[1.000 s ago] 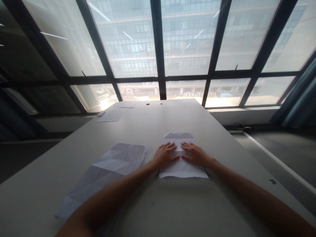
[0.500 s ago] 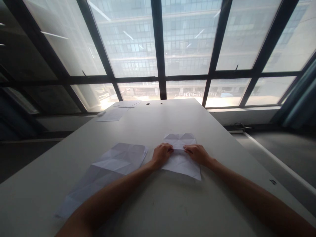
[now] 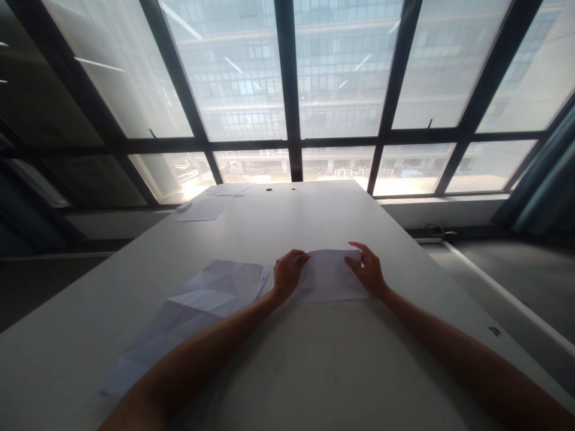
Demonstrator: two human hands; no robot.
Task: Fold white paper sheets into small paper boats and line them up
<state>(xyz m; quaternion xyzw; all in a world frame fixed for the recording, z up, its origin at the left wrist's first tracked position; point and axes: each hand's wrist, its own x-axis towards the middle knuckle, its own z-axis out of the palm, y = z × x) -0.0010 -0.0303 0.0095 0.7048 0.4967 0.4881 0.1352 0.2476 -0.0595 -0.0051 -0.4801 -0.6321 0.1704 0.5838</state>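
Observation:
A folded sheet of white paper (image 3: 331,276) is between my two hands, its plain smooth side showing. My left hand (image 3: 287,273) pinches the paper's upper left corner with thumb and fingers. At the upper right corner, my right hand (image 3: 369,270) has thumb and index finger spread apart, the thumb overlapping the paper's edge. Its other fingers are partly hidden behind the paper. To the left lies a larger creased stack of white paper (image 3: 202,299), partly covered by my left forearm.
The white table (image 3: 287,371) runs away toward large windows. More flat white sheets (image 3: 202,209) lie at its far left, near two small holes in the tabletop. A small dark mark (image 3: 495,331) is near the right edge. Blue curtains (image 3: 545,179) hang at the far right.
The creased, lying sheet now shows a plain side and looks shorter from front to back. My right hand has opened and shifted slightly right; my left hand has moved slightly up and left.

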